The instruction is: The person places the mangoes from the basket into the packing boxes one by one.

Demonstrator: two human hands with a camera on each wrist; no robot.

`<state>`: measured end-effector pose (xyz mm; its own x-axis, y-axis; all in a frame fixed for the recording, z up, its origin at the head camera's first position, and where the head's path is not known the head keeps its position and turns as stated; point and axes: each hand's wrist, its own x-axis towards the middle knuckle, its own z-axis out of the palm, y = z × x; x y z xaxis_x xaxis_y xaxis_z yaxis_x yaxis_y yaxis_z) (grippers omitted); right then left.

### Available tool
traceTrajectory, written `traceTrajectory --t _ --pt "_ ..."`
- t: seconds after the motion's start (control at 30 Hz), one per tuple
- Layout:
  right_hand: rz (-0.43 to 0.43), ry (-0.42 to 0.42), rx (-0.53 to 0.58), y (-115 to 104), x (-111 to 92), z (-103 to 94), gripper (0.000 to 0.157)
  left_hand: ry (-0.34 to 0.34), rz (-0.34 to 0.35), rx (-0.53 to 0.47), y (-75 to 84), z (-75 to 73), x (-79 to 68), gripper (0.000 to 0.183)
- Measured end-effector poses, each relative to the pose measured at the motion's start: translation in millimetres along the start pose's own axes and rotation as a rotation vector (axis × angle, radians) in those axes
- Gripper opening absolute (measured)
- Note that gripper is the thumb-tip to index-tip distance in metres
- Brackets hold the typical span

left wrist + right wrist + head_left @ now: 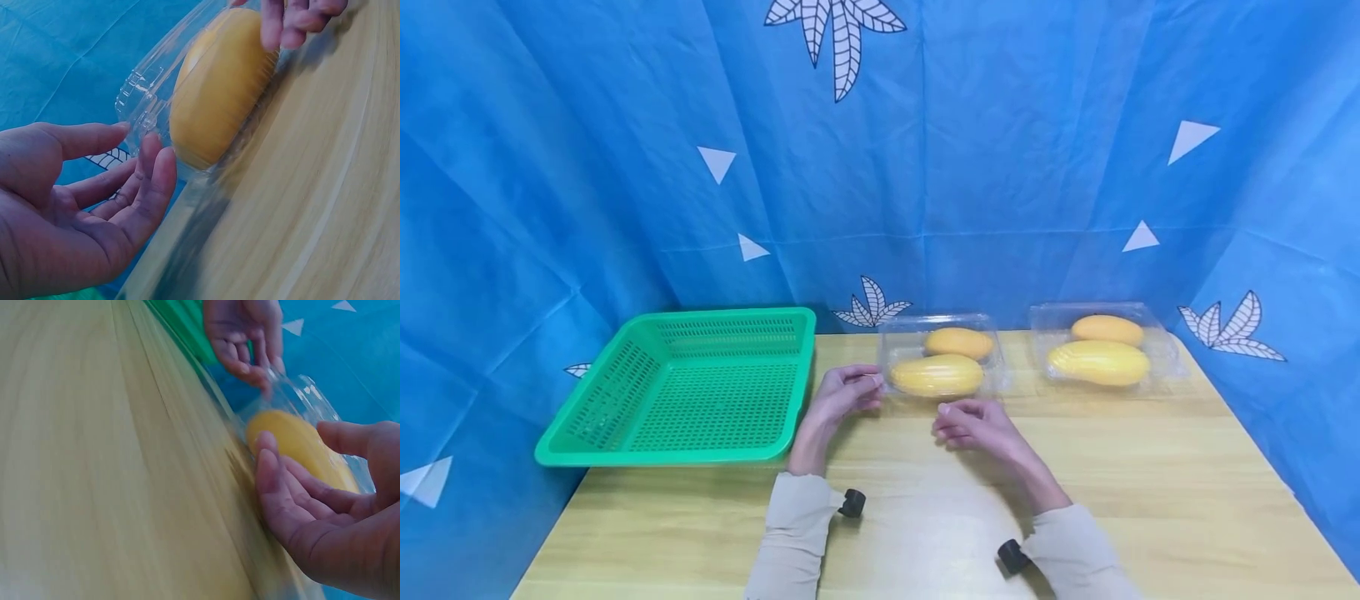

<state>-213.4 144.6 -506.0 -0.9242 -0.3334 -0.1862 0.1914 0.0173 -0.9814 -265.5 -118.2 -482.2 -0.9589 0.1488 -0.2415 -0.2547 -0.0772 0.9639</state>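
A clear plastic box (997,377) holds a long yellow fruit (937,376) in front and a shorter orange-yellow, mango-like fruit (959,342) behind. At the box's left end is my left hand (844,395), thumb and fingers apart and loosely bent; the fingertips are at or very near the plastic, and I cannot tell if they touch. My right hand (976,427) hovers just in front of the box, fingers relaxed, with nothing in it. In the right wrist view the yellow fruit (297,444) shows behind the right fingers (269,469).
A green perforated basket (786,454) stands on the left of the wooden table (917,517). On the right, a second clear box (1168,358) contains a yellow fruit (1099,363) and an orange-yellow one (1107,330). A blue patterned curtain (1000,167) hangs behind the table.
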Motion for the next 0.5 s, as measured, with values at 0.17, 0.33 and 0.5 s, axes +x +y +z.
traceTrajectory --t 0.17,0.33,0.5 --pt "0.021 0.038 0.100 1 12 21.7 0.050 0.020 -0.002 0.005 1.3 -0.8 0.3 0.033" --pt "0.026 0.071 0.205 1 20 39.0 0.052 0.019 -0.002 0.007 0.0 -1.2 1.4 0.032" --pt "0.048 0.098 0.369 2 25 51.0 0.050 0.014 -0.003 0.015 -1.1 -3.0 2.5 0.031"
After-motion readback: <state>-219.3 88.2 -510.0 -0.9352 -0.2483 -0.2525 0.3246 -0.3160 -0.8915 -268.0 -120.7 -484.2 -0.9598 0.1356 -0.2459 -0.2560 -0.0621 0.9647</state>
